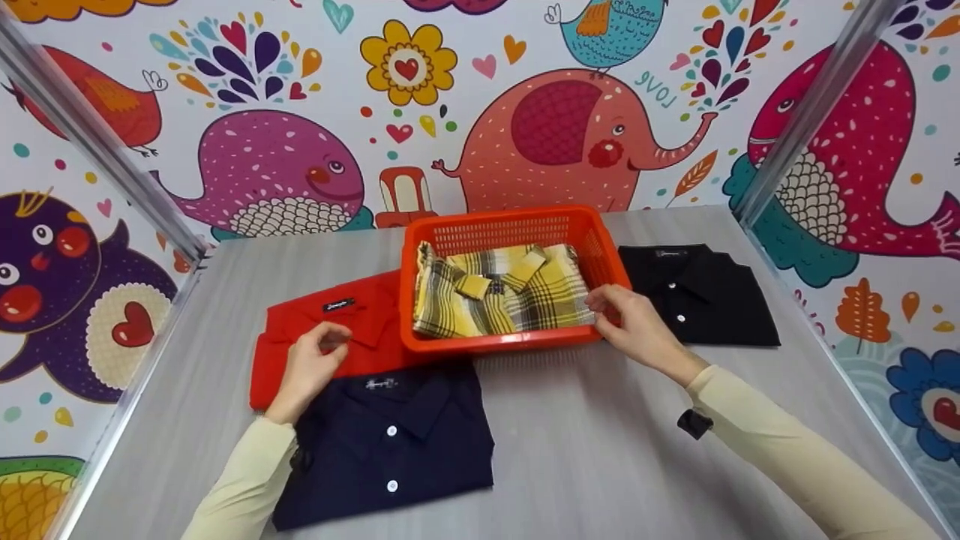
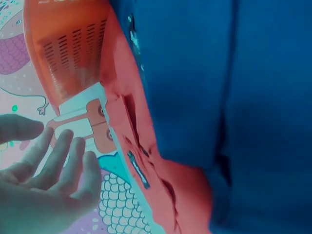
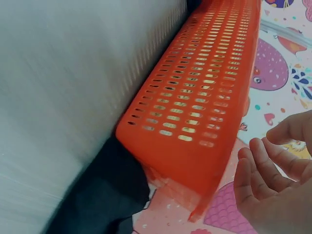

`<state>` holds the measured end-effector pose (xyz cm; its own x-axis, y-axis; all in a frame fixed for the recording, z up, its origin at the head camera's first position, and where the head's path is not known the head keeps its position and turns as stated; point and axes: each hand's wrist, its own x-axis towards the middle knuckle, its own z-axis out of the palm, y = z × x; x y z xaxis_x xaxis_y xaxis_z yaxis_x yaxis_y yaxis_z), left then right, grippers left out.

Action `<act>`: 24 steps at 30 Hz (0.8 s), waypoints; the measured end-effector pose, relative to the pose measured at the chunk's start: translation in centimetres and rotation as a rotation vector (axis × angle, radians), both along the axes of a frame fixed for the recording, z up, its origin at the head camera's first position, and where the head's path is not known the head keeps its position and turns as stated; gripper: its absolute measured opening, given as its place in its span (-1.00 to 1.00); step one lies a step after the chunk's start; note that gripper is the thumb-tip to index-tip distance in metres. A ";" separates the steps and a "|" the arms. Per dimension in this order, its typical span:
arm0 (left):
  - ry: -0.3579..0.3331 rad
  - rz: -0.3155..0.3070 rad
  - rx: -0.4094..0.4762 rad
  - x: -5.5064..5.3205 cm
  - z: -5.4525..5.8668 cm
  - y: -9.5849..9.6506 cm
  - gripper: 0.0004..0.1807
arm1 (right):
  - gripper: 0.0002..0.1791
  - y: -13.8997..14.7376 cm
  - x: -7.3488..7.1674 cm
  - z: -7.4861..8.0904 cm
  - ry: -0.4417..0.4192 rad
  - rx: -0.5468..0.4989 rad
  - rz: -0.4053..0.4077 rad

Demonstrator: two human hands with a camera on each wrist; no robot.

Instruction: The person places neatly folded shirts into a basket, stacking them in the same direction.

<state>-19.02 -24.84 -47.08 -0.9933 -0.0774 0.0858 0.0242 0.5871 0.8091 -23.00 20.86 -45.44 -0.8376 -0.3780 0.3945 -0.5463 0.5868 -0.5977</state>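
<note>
An orange-red plastic basket (image 1: pixel 501 343) stands at the back middle of the table, with a folded yellow plaid shirt (image 1: pixel 502 300) inside. My right hand (image 1: pixel 637 326) is at the basket's front right corner, fingers loosely bent and holding nothing; the right wrist view shows this hand (image 3: pixel 278 170) beside the rim. Over a folded red shirt (image 1: pixel 300 330) hovers my left hand (image 1: pixel 311 367), also holding nothing, its fingers relaxed in the left wrist view. A folded navy shirt (image 1: pixel 420 457) with white buttons lies in front of the red one and overlaps it.
A folded black shirt (image 1: pixel 712 300) lies right of the basket. The grey table (image 1: pixel 570 450) is bounded by walls printed with cartoon animals, with metal posts (image 1: pixel 810 112) at the corners. The basket's left side overlaps the red shirt.
</note>
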 end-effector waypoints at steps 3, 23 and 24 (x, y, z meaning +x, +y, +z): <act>-0.008 -0.011 -0.009 0.8 -0.3 -0.8 -0.78 | -0.75 -0.5 0.5 0.0 0.042 -0.002 0.032; -0.095 0.123 -0.124 6.2 -3.5 -5.1 -0.69 | -0.73 -5.5 4.1 -2.7 0.079 0.071 0.228; -0.108 0.139 -0.137 6.4 -3.6 -5.3 -0.66 | -0.72 -5.8 4.3 -2.9 0.072 0.078 0.230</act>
